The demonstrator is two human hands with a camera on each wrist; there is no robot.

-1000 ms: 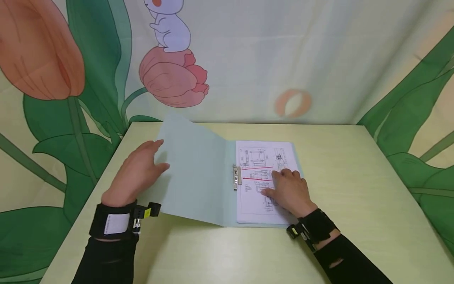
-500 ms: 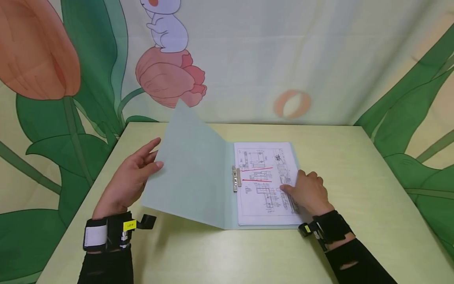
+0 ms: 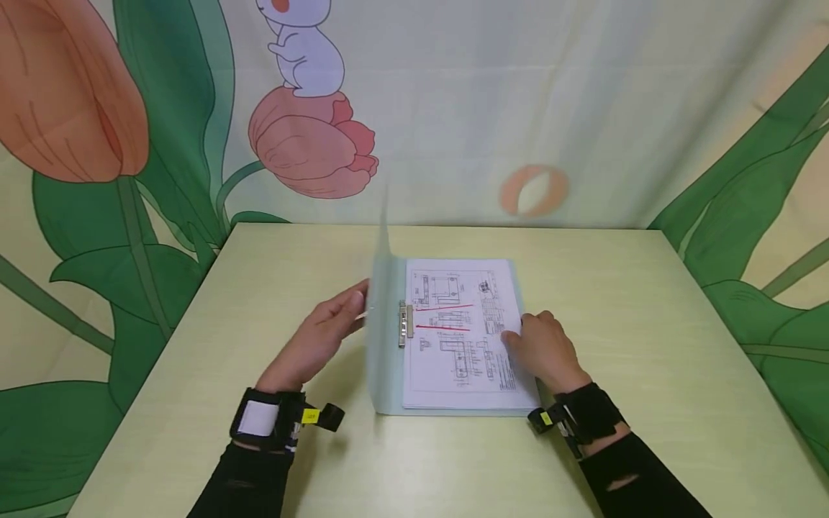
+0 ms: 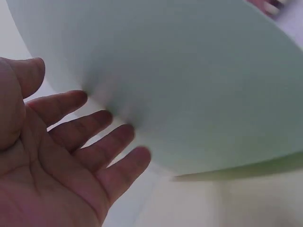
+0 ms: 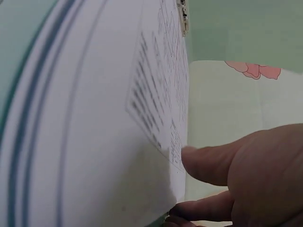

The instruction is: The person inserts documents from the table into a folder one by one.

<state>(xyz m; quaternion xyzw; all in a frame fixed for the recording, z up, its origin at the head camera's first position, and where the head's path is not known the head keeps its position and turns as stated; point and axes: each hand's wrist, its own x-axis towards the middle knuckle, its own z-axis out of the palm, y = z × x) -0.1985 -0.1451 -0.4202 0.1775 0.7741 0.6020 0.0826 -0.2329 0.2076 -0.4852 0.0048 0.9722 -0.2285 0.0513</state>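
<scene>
A light blue file folder (image 3: 397,388) lies open on the table, its left cover (image 3: 382,309) standing nearly upright. Inside, printed drawing sheets (image 3: 492,392) with two red lines sit under a metal clip (image 3: 405,324) at the spine. On the cover's outer side is my left hand (image 3: 324,331); in the left wrist view its extended fingertips (image 4: 125,132) touch the cover's surface, with the thumb apart. My right hand (image 3: 550,349) holds the folder's right edge, thumb (image 5: 203,163) over the sheets and fingers at the side. Some right-hand fingers are partly hidden.
The pale table (image 3: 648,345) extends around the folder on all sides. A curtain (image 3: 453,108) printed with tulips and a rabbit hangs behind its far edge. Black straps with small cameras are on both wrists.
The left cover has swung up from a low slant to nearly upright, the left hand moving right with it. The right hand went from the sheets to the right edge; the folder slid slightly left.
</scene>
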